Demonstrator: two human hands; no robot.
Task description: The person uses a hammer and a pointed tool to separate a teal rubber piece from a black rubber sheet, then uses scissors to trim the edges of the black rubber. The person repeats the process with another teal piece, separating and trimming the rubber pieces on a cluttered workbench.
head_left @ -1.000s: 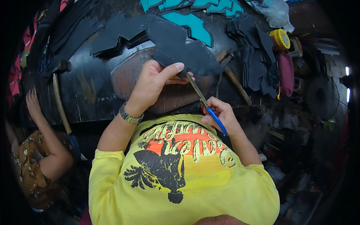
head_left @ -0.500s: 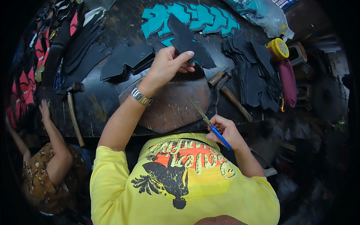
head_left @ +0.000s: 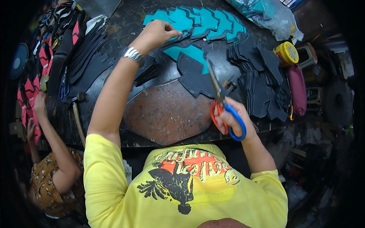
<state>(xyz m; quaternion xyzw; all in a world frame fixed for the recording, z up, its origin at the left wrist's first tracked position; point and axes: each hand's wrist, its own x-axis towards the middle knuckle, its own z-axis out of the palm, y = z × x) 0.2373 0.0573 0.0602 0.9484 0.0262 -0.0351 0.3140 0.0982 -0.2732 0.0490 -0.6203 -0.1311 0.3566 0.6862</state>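
Right hand [head_left: 232, 118], at the near edge of the workbench [head_left: 125, 41], closed through the handles of a pair of scissors [head_left: 222, 99]: one loop orange, the other blue, blades together and pointing away from the body over a black cut-out [head_left: 194, 78] lying flat on the bench. Left hand [head_left: 157, 34], arm stretched far forward and a metal watch [head_left: 133, 54] at the wrist, fingers curled down onto the row of teal cut-outs [head_left: 201, 22]; the fingertips press on the near edge of the row, and whether they pinch a piece cannot be told. One further teal piece [head_left: 188, 51] lies just beyond the black cut-out, partly under it. Between the two arms, a worn brown cutting board [head_left: 167, 112], rounded in outline, at the bench's near edge. To the right of the scissors, overlapping stacks of black pieces [head_left: 258, 76]; beyond them a yellow round tin [head_left: 286, 53] and a dark red pouch [head_left: 297, 89]. A clear plastic bag [head_left: 266, 15] sits at the far right corner. To the left, more black pieces [head_left: 85, 57] fanned out, then red and black pieces [head_left: 28, 87] along the bench's left edge. A hammer [head_left: 78, 114] lies near the left front edge. A second person [head_left: 53, 171] in a brown patterned top at lower left, one hand [head_left: 39, 104] raised to the bench edge.
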